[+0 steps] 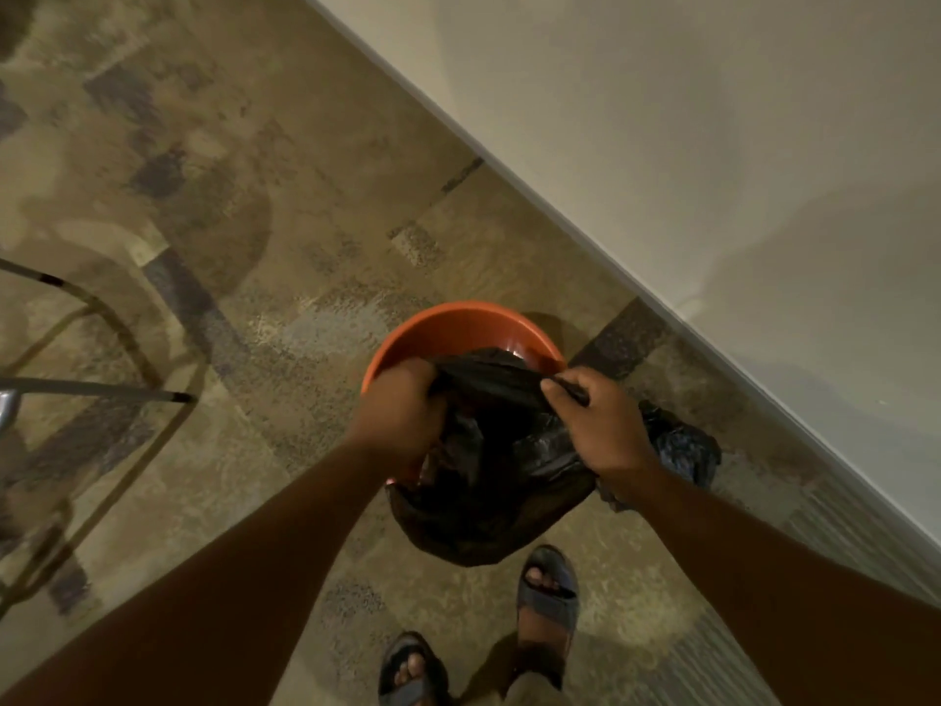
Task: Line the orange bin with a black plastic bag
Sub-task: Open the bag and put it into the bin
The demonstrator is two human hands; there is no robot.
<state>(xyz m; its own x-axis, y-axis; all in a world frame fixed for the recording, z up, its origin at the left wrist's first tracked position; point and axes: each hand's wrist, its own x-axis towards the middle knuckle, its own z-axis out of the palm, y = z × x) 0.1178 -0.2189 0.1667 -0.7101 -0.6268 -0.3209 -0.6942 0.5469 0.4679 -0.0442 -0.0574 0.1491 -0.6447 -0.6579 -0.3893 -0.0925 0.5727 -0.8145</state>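
Orange bin (461, 326): stands on the patterned floor (285, 206), near the pale wall (713, 145); its far rim and inner wall show, its near side is hidden.
Black plastic bag (489, 481): bunched over the bin's near side, its top edge stretched between both hands, the rest sagging toward the sandalled feet (547, 593).
Left hand (402, 412): fist closed on the bag's left edge.
Right hand (598, 422): fingers pinching the bag's right edge.
Metal frame (97, 394): at the floor's left side.
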